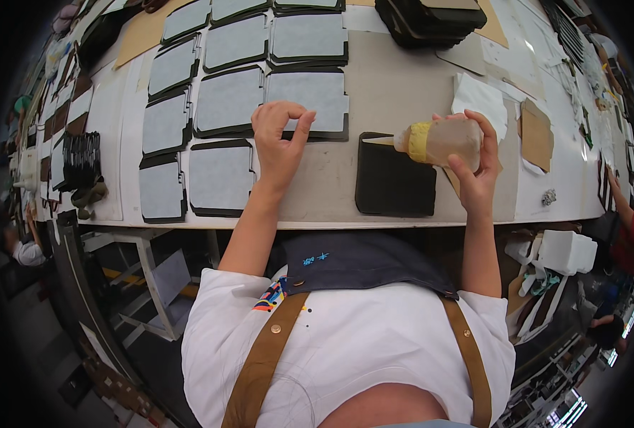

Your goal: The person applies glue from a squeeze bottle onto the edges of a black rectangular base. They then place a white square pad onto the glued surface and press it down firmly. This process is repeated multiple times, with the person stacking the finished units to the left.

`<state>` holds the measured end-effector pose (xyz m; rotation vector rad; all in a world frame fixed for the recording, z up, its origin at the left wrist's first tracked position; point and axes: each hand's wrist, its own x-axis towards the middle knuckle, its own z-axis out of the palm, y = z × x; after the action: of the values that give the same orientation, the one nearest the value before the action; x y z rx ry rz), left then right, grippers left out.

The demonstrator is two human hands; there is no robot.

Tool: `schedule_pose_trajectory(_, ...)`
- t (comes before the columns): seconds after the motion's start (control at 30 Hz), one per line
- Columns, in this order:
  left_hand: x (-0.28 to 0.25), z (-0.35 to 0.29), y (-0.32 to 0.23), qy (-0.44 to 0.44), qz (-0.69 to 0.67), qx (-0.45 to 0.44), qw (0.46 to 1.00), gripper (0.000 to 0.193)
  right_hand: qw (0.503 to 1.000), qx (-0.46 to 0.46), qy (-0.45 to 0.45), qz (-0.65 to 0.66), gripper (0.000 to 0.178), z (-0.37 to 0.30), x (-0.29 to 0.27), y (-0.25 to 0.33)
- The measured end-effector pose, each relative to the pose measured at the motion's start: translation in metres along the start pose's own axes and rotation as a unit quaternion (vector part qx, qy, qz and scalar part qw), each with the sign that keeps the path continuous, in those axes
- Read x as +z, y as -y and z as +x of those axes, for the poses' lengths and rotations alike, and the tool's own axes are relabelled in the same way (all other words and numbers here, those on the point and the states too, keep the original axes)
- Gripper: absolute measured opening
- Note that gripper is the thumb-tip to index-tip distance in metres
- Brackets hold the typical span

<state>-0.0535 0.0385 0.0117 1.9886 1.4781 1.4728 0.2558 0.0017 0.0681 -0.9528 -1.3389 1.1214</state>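
Note:
My right hand (477,160) is wrapped round a translucent squeeze bottle (451,143) with yellow wrapping round its neck. The bottle lies tipped on its side in the air, its nozzle toward the left. Just below it, a black rectangular stack of panels (395,182) rests near the table's front edge. My left hand (281,132) hovers by the rows of grey panels with black edges (306,93), hiding part of one. Its fingers are curled, with thumb and forefinger tips together; whether anything sits between them cannot be made out.
A tall black stack (431,25) stands at the back. To the right lie white cloth or paper (479,107), a brown cardboard piece (536,135) and a small crumpled silvery thing (549,197). Dark upright pieces (81,160) stand at the left. Other people are at the far sides.

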Motion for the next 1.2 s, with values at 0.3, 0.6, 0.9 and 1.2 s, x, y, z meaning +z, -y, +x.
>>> schedule_pose_trajectory(0.3,0.003,-0.001,0.002,-0.007,-0.001,-0.001,1.0,0.016,0.999,0.006,0.044,0.006,0.064,0.005,-0.003,0.0)
schedule_pose_trajectory(0.6,0.004,-0.001,0.003,-0.003,-0.004,-0.004,1.0,0.016,0.995,0.024,0.093,0.019,0.064,-0.009,-0.006,0.005)
schedule_pose_trajectory(0.9,0.003,-0.002,-0.002,-0.006,0.002,-0.005,1.0,0.015,0.974,0.089,0.009,0.206,0.073,-0.033,-0.009,0.007)
schedule_pose_trajectory(1.2,0.005,-0.003,-0.002,0.002,0.001,-0.018,1.0,0.016,0.97,0.057,-0.217,0.097,0.088,-0.037,-0.08,-0.002)
